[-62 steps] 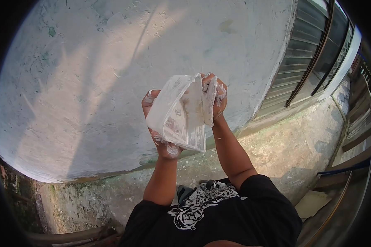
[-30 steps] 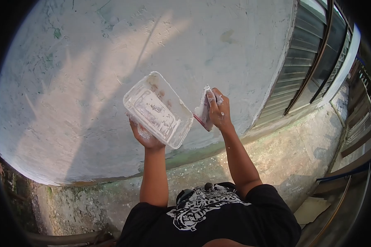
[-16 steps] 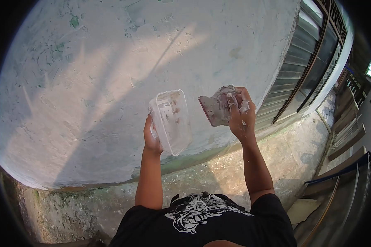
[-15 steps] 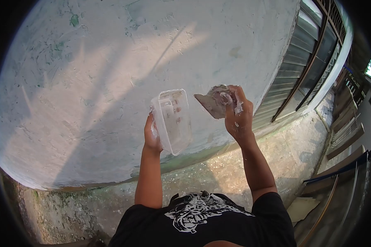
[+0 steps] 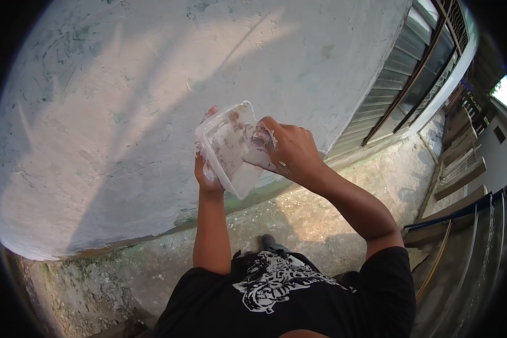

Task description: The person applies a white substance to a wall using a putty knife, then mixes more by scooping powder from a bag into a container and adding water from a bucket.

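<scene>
My left hand (image 5: 208, 163) grips a clear plastic container (image 5: 226, 143) from behind and from its left side, with the open side tilted toward the right. White paste smears the inside of the container and my fingers. My right hand (image 5: 290, 147) is closed on a flat scraper (image 5: 258, 159), whose edge is at the container's opening. White paste also coats my right thumb and knuckles. Part of the scraper is hidden by my right hand and the container wall.
A wall (image 5: 135, 112) with white coating and greenish patches stands in front. Right of it is a louvred window (image 5: 388, 84). Below runs a rough concrete floor (image 5: 315, 225). Wooden boards (image 5: 462, 180) and a rail line the right side.
My right hand has moved left and turned, bringing the scraper from beside the container to its opening. The container has risen slightly and tilted.
</scene>
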A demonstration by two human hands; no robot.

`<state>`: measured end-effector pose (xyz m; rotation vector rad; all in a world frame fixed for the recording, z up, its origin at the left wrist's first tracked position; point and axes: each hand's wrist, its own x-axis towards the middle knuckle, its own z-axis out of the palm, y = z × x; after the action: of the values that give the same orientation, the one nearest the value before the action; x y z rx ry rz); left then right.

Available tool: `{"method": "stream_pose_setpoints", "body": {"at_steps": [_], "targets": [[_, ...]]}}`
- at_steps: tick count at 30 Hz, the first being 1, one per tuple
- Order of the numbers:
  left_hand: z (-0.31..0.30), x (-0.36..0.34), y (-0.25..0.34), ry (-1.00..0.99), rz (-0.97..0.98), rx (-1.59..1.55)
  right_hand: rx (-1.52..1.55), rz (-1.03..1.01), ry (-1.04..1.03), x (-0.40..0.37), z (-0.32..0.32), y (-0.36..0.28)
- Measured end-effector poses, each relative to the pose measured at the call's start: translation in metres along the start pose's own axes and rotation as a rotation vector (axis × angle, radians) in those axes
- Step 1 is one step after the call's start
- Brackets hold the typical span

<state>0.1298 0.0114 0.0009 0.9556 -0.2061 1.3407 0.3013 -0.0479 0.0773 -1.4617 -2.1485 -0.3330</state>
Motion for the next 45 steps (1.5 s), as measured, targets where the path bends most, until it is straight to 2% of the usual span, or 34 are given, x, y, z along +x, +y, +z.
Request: {"method": "stream_pose_setpoints", "body": {"at_steps": [1, 2, 4, 5, 6, 8, 9, 11, 12, 14, 15, 18, 19, 20, 22, 24, 26, 30, 33, 36, 38, 41, 45], "targets": [[-0.002, -0.004, 0.004, 0.056, 0.033, -0.098, 0.144, 0.133, 0.020, 0.001, -0.003, 0.001], [-0.004, -0.007, 0.006, 0.111, 0.064, -0.194, 0.149, 0.125, 0.019, 0.001, -0.002, 0.002], [-0.013, -0.009, 0.007, 0.087, 0.094, -0.258, 0.793, 0.489, 0.130, 0.005, 0.001, 0.005], [-0.018, -0.010, 0.005, 0.062, 0.116, -0.327, 0.926, 0.602, 0.127, 0.005, -0.001, 0.007], [-0.022, -0.011, 0.003, 0.062, 0.114, -0.323, 0.930, 0.603, 0.128, 0.006, 0.000, 0.008], [-0.029, -0.017, -0.004, 0.077, 0.118, -0.471, 1.322, 1.198, 0.282, 0.006, 0.002, 0.012], [-0.029, -0.019, -0.008, 0.080, 0.115, -0.470, 1.323, 1.202, 0.281, 0.004, -0.008, 0.007], [-0.028, -0.019, -0.017, 0.131, 0.154, -0.380, 1.632, 0.919, 0.310, 0.000, -0.035, -0.009], [-0.028, -0.018, -0.021, 0.128, 0.157, -0.380, 1.631, 0.914, 0.310, -0.003, -0.034, -0.011], [-0.027, -0.019, -0.027, 0.129, 0.217, -0.319, 1.380, 0.586, 0.245, -0.009, -0.027, -0.017], [-0.028, -0.020, -0.029, 0.134, 0.213, -0.318, 1.153, 0.480, 0.294, -0.013, -0.020, -0.018], [-0.023, -0.017, -0.028, 0.087, 0.270, -0.354, 0.993, 0.429, 0.310, -0.019, -0.002, -0.016], [-0.015, -0.013, -0.025, 0.070, 0.253, -0.268, 0.884, 0.277, 0.225, -0.021, -0.002, -0.007], [-0.009, -0.009, -0.023, 0.054, 0.239, -0.183, 0.883, 0.269, 0.228, -0.020, 0.002, -0.005], [-0.014, -0.005, -0.021, -0.004, 0.196, -0.105, 0.636, -0.114, 0.434, -0.016, 0.007, -0.004], [-0.011, -0.003, -0.023, -0.059, 0.130, -0.031, 0.538, -0.104, 0.417, -0.010, 0.006, -0.003], [0.001, -0.001, -0.029, 0.106, 0.124, -0.198, 0.470, -0.005, 0.388, -0.003, 0.005, -0.009], [0.001, 0.004, -0.034, 0.085, 0.143, -0.334, 0.396, 0.034, 0.307, -0.008, 0.012, -0.015], [0.006, 0.004, -0.034, 0.029, 0.121, -0.306, 0.402, 0.088, 0.331, -0.011, 0.011, -0.011], [0.008, 0.003, -0.035, 0.027, 0.096, -0.286, 0.519, 0.172, 0.218, -0.009, 0.008, -0.005], [0.009, 0.003, -0.035, 0.022, 0.070, -0.329, 0.448, 0.097, 0.358, -0.010, 0.017, 0.000], [0.011, 0.001, -0.034, 0.038, 0.047, -0.395, 0.552, 0.192, 0.265, -0.010, 0.018, 0.000], [0.010, -0.002, -0.030, 0.046, 0.059, -0.330, 0.575, 0.152, 0.285, -0.007, 0.032, 0.002]]}}
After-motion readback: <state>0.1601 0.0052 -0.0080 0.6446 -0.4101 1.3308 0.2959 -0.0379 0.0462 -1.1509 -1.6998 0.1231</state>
